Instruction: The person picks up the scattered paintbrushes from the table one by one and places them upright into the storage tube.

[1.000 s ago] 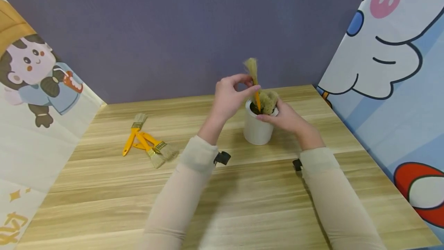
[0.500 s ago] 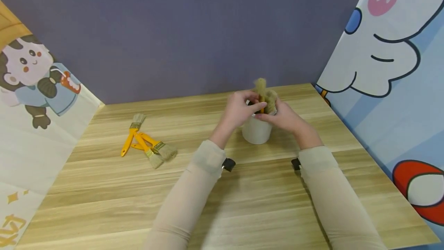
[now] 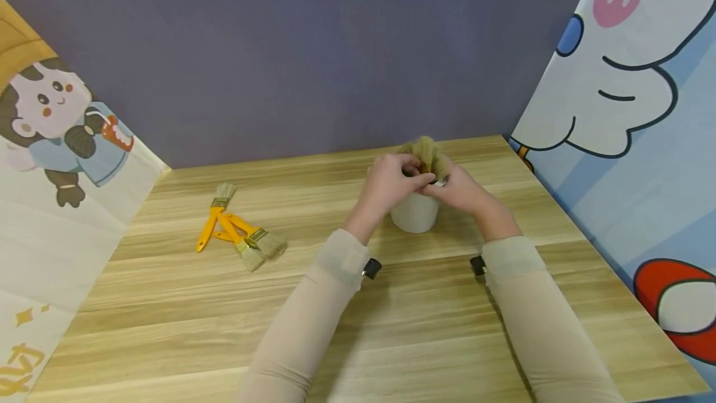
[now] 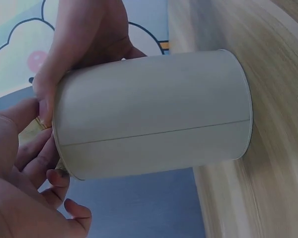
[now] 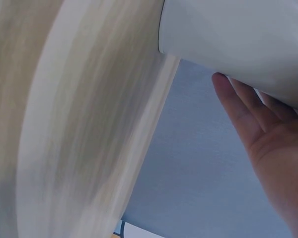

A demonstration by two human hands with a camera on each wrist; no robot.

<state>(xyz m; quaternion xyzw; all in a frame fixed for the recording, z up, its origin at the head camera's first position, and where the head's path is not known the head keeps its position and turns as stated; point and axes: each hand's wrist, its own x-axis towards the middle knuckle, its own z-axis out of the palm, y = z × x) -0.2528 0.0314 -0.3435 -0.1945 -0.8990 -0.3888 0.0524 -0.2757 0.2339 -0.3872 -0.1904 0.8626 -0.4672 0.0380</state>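
Observation:
A white cylindrical container (image 3: 414,216) stands upright on the wooden table. My right hand (image 3: 463,189) holds it near the top, its thumb at the rim and its fingers along the far side; the right wrist view shows these fingers against the wall of the container (image 5: 238,44). At the mouth, my left hand (image 3: 387,184) pinches a paintbrush (image 3: 426,153) that points bristles up. Its handle is hidden by the hands and the container. Tan bristles of other brushes show close around it. In the left wrist view, the left fingers are right at the rim.
Several paintbrushes (image 3: 240,236) with yellow handles lie in a loose pile on the left of the table (image 3: 168,303). A dark purple-grey panel (image 3: 279,61) rises behind the table. Cartoon-printed panels (image 3: 632,111) flank it on both sides.
The left hand has moved down and slightly right with the paintbrush, which has sunk into the container until mostly bristles show. The right hand has stayed at the container.

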